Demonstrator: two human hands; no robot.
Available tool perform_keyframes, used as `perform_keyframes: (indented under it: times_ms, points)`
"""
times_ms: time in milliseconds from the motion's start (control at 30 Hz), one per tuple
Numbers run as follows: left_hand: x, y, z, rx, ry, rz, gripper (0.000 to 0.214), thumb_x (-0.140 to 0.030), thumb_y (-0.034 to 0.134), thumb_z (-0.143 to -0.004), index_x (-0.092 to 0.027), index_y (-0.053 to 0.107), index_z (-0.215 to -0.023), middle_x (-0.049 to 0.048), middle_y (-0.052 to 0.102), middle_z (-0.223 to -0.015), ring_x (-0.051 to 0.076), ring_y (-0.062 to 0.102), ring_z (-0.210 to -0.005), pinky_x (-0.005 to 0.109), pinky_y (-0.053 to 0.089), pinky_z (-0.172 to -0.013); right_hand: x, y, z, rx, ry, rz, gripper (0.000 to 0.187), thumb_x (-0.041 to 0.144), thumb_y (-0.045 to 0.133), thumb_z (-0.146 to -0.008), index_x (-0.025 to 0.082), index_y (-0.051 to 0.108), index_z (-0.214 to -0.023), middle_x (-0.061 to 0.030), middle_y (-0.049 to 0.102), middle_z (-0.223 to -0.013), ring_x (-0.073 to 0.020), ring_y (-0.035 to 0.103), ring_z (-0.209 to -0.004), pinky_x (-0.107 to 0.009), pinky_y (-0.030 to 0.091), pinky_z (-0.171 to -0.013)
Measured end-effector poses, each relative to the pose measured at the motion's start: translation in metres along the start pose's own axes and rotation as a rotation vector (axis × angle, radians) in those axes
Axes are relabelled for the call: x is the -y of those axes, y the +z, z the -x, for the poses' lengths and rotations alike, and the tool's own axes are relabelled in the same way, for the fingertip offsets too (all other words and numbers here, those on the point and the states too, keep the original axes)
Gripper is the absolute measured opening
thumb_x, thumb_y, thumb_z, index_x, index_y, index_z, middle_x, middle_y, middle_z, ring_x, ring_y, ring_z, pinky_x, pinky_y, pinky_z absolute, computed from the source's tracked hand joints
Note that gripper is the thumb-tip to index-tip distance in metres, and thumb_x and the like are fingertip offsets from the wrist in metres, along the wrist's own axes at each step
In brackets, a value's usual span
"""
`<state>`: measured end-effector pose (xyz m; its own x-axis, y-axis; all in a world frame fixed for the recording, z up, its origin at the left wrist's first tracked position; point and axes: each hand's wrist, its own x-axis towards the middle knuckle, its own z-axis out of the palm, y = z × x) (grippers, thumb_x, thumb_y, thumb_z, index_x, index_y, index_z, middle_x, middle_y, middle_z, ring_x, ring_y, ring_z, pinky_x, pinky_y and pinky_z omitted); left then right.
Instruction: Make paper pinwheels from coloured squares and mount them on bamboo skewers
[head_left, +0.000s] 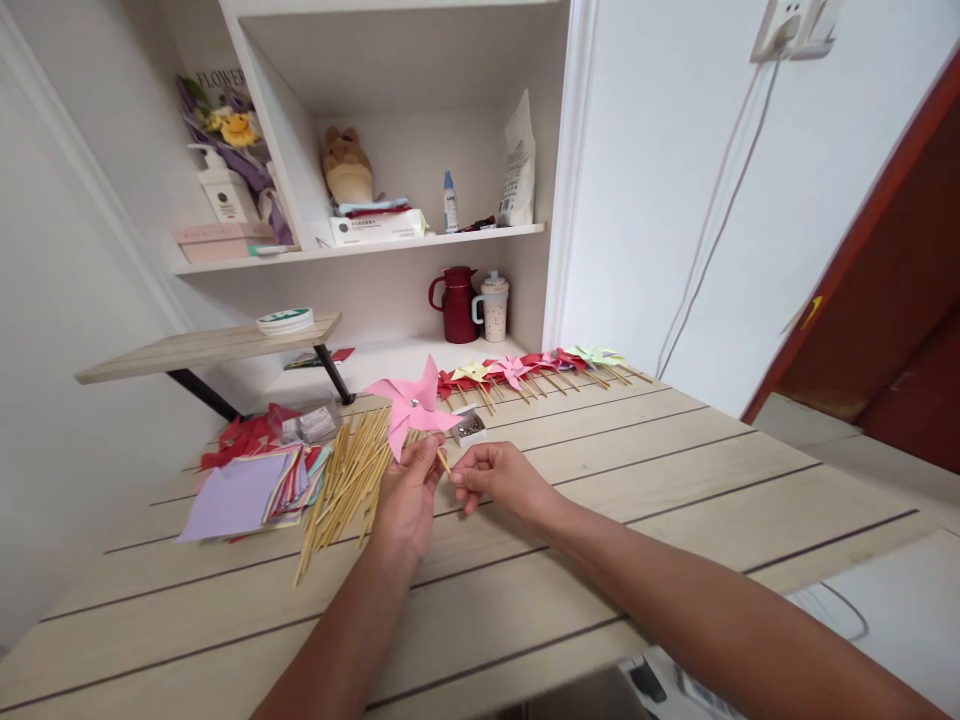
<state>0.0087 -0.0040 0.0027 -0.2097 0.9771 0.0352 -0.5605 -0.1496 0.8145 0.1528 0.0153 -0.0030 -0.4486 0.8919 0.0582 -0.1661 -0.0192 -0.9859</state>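
My left hand (pixel 409 495) is closed around the back of a pink paper pinwheel (pixel 412 405), holding it up over the wooden table (pixel 637 470). A metal pin shows at the pinwheel's centre. My right hand (pixel 495 475) pinches a short wooden stick (pixel 444 461) just below the pinwheel, its tip pointing toward my left fingers. A loose pile of wooden sticks (pixel 349 475) lies on the table to the left of my left hand. A small open box of pins (pixel 470 428) sits just behind my hands.
A stack of coloured paper squares (pixel 251 490) lies at the left. A row of finished pinwheels (pixel 536 370) lines the table's far edge. Behind stand a red jug (pixel 456 303), a cup (pixel 495 306) and shelves; a small side shelf (pixel 202 347) juts out left.
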Motion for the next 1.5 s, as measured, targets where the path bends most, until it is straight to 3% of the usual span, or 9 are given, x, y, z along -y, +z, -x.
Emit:
perform_keyframes:
  times_ms: [367, 600, 733, 900, 1200, 1500]
  points:
    - [-0.001, 0.000, -0.001, -0.033, 0.060, -0.123, 0.035, -0.038, 0.096, -0.056, -0.016, 0.075, -0.072, 0.0023, 0.073, -0.082, 0.013, 0.064, -0.083, 0.023, 0.052, -0.077, -0.012, 0.005, -0.006, -0.006, 0.001, 0.016, 0.044, 0.054, 0.084, -0.064, 0.016, 0.062, -0.070, 0.0014, 0.065, -0.057, -0.0108, 0.058, -0.045, -0.024, 0.044, -0.048]
    - [0.006, -0.007, -0.006, -0.055, -0.016, -0.078, 0.038, -0.039, 0.097, -0.054, -0.015, 0.077, -0.077, 0.0059, 0.076, -0.090, 0.014, 0.067, -0.080, 0.024, 0.054, -0.073, -0.020, 0.008, -0.006, 0.019, -0.116, -0.008, 0.053, 0.068, 0.069, -0.079, 0.016, 0.062, -0.072, 0.0004, 0.066, -0.071, -0.0099, 0.060, -0.052, -0.024, 0.046, -0.055]
    - [0.008, -0.007, -0.008, -0.086, -0.043, -0.068, 0.043, -0.041, 0.098, -0.050, -0.015, 0.077, -0.078, 0.0058, 0.076, -0.090, 0.014, 0.066, -0.081, 0.023, 0.052, -0.072, -0.018, 0.010, -0.006, 0.008, -0.079, -0.030, 0.048, 0.062, 0.078, -0.072, 0.016, 0.064, -0.072, 0.0010, 0.065, -0.069, -0.0109, 0.059, -0.054, -0.026, 0.048, -0.056]
    - [0.011, -0.005, -0.006, -0.099, -0.068, -0.079, 0.050, -0.046, 0.098, -0.047, -0.015, 0.078, -0.080, 0.0043, 0.073, -0.083, 0.014, 0.064, -0.079, 0.024, 0.051, -0.069, -0.019, 0.013, -0.010, -0.095, 0.011, -0.032, 0.033, 0.041, 0.086, -0.059, 0.018, 0.064, -0.065, 0.0033, 0.062, -0.061, -0.0107, 0.054, -0.050, -0.026, 0.045, -0.051]
    - [0.014, 0.002, -0.003, -0.014, -0.137, -0.099, 0.048, -0.054, 0.093, -0.056, -0.016, 0.077, -0.082, 0.0012, 0.063, -0.073, 0.015, 0.061, -0.073, 0.025, 0.050, -0.065, -0.026, 0.012, -0.014, -0.103, 0.049, -0.081, 0.026, 0.035, 0.081, -0.059, 0.019, 0.060, -0.061, 0.0032, 0.059, -0.055, -0.0112, 0.051, -0.048, -0.026, 0.043, -0.048]
    - [0.020, -0.002, -0.007, -0.049, -0.158, -0.138, 0.051, -0.057, 0.092, -0.056, -0.015, 0.077, -0.080, 0.0028, 0.066, -0.076, 0.014, 0.059, -0.068, 0.025, 0.048, -0.062, -0.020, 0.007, -0.011, -0.120, 0.042, -0.029, 0.022, 0.033, 0.079, -0.062, 0.020, 0.061, -0.063, 0.0026, 0.060, -0.058, -0.0118, 0.051, -0.050, -0.026, 0.044, -0.049]
